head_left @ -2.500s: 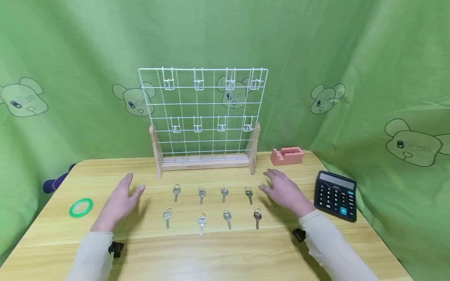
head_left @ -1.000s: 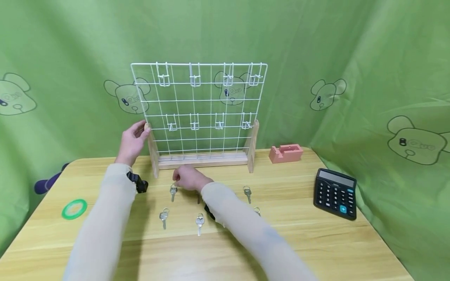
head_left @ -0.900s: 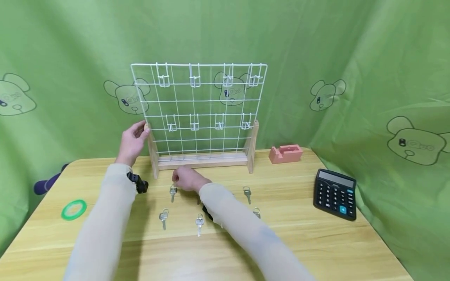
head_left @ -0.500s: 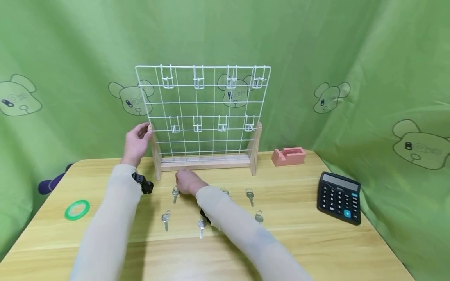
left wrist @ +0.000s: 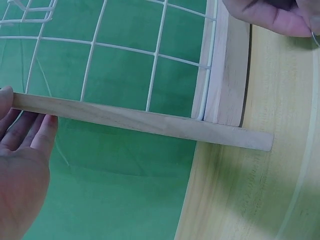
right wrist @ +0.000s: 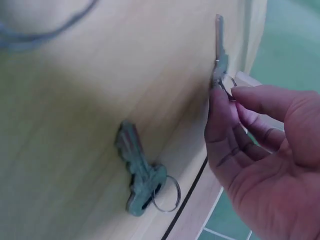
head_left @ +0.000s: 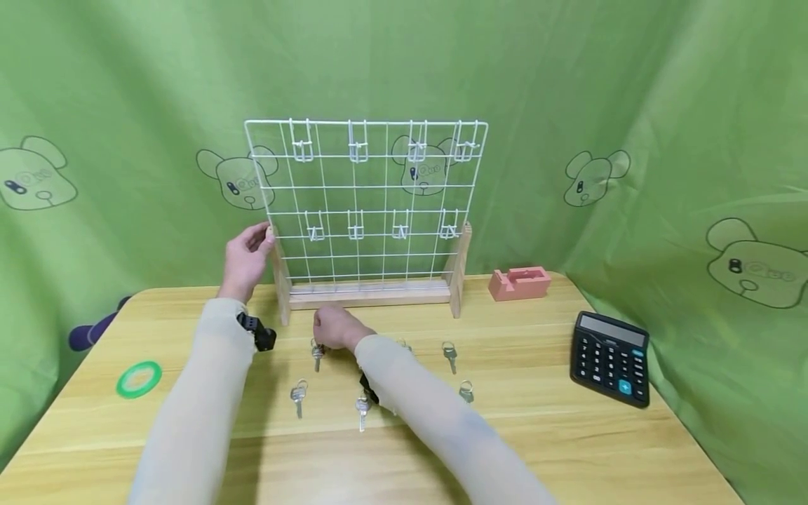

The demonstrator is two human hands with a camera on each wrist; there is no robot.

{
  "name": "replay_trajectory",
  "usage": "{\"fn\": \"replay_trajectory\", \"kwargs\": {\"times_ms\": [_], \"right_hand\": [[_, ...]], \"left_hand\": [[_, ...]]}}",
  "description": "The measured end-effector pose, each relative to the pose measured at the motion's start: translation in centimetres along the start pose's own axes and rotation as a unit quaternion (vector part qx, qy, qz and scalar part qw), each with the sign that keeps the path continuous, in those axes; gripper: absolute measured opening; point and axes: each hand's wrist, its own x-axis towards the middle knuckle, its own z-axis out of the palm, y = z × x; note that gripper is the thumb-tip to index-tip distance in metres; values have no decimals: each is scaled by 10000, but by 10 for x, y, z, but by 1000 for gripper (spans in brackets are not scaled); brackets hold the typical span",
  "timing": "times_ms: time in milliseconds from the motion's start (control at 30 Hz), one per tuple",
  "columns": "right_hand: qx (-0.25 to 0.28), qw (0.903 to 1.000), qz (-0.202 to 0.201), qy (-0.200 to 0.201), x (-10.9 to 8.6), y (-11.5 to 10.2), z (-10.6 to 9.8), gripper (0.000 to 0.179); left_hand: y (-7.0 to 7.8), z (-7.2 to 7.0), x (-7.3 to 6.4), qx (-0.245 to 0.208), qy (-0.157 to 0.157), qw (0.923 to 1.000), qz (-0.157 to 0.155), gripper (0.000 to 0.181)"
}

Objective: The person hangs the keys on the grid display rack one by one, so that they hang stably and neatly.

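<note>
In the head view my left hand (head_left: 245, 261) grips the top of the left wooden upright (head_left: 280, 287) of a white wire grid rack (head_left: 367, 123). The left wrist view has the thumb on one side of that upright (left wrist: 140, 121) and the fingers behind it. My right hand (head_left: 337, 328) reaches across to the back-left key (head_left: 317, 358). Thumb and index finger pinch the ring of this key (right wrist: 220, 65) in the right wrist view, and its blade points away from the hand. A second key (right wrist: 142, 185) with a ring lies on the table beside the hand.
More keys, such as the front-left key (head_left: 298, 400), lie in rows, some under the right sleeve (head_left: 429, 414). White hooks (head_left: 358, 151) hang in two rows on the grid. Around stand a pink tape dispenser (head_left: 519, 283), a black calculator (head_left: 609, 359) and a green tape roll (head_left: 139, 379).
From above the table, my left hand has moved to the rack's left upright. My right hand has crossed left and taken the back-left key's ring. Over the last half second both hands barely move.
</note>
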Motion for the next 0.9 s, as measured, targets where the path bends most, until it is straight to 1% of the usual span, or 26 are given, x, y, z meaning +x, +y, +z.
{"fn": "replay_trajectory", "kwargs": {"times_ms": [100,233,367,533,600,767,900], "right_hand": [[566,9983,-147,-21,-5,1,-4,18],[871,9951,-466,42,-10,-1,-12,13],[1046,9911,-811,154,-12,-6,-20,11],[1457,9839,-1016,186,-20,-12,-32,12],[1462,9834,-1050,210,-25,-13,-37,12],[1187,9847,-1251,254,-36,-15,-52,9],[1174,9822,-1422,370,-43,-20,-65,6]], "left_hand": [[-1,-1,1,3,-5,10000,-23,45],[-2,-3,1,34,25,10000,-47,45],[-2,-5,1,55,59,10000,-39,45],[-2,-3,2,43,65,10000,-50,44],[-2,-2,1,30,36,10000,-42,44],[0,1,0,-23,38,10000,-7,44],[0,1,-1,-17,50,10000,-31,44]]}}
